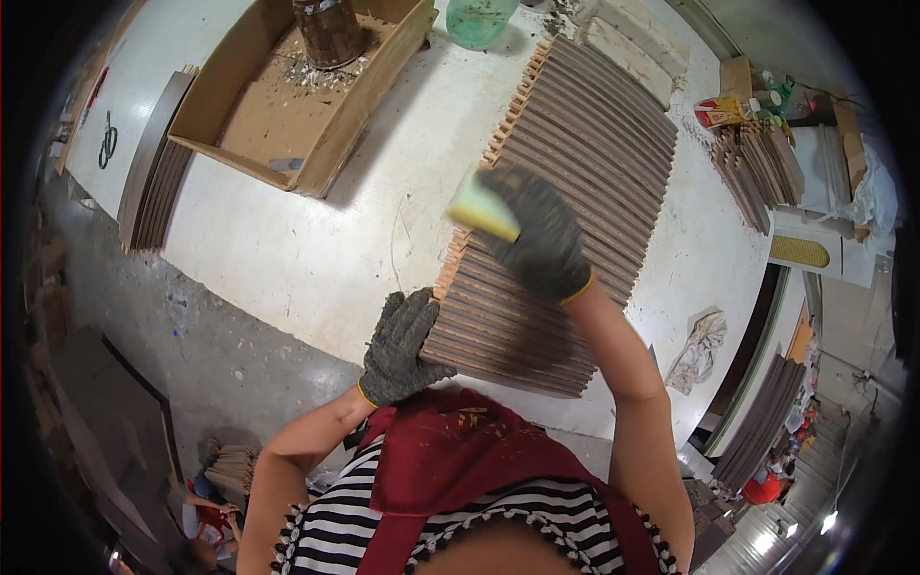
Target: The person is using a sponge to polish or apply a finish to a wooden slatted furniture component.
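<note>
A long row of brown wooden strips, laid side by side with pale notched ends on the left, lies on the white table. My right hand, in a dark grey glove with a yellow cuff, grips a yellow and whitish sponge. Motion blurs the sponge, which is over the notched ends; whether it touches them I cannot tell. At the near left corner of the row, my left hand, gloved alike, rests against the strips. Its fingers are stretched out and its thumb lies along the nearest strip.
A shallow cardboard box holding a rusty brown can stands far left. Beside it lie a stack of strips and scissors. A green translucent container is at the back, a crumpled cloth at right.
</note>
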### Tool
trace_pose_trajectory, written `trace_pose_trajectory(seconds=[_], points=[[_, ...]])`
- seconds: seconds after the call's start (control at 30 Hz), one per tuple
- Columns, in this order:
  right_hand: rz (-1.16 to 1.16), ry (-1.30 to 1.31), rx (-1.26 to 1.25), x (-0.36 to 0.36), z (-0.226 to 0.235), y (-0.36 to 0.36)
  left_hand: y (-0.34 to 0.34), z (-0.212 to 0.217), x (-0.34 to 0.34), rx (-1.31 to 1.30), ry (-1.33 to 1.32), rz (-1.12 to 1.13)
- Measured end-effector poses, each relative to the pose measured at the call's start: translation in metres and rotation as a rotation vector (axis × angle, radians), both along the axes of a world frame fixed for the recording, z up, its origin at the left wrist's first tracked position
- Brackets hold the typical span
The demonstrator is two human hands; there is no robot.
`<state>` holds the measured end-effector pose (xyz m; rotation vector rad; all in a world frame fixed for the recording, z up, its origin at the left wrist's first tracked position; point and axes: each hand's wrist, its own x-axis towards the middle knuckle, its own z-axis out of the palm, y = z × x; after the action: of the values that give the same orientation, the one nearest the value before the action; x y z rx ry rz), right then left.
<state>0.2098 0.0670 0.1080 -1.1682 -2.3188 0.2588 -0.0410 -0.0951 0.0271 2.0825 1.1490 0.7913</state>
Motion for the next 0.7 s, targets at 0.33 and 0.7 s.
trace_pose_trajectory(seconds=[0.33, 0.7], points=[[-0.612, 0.214, -0.018, 0.095, 0.021, 0.057, -0.002, 0.001, 0.001, -0.015, 0.025, 0.019], [-0.7, 0.071, 0.038, 0.182, -0.004, 0.013, -0.003, 0.001, 0.007, 0.044, 0.079, 0.019]])
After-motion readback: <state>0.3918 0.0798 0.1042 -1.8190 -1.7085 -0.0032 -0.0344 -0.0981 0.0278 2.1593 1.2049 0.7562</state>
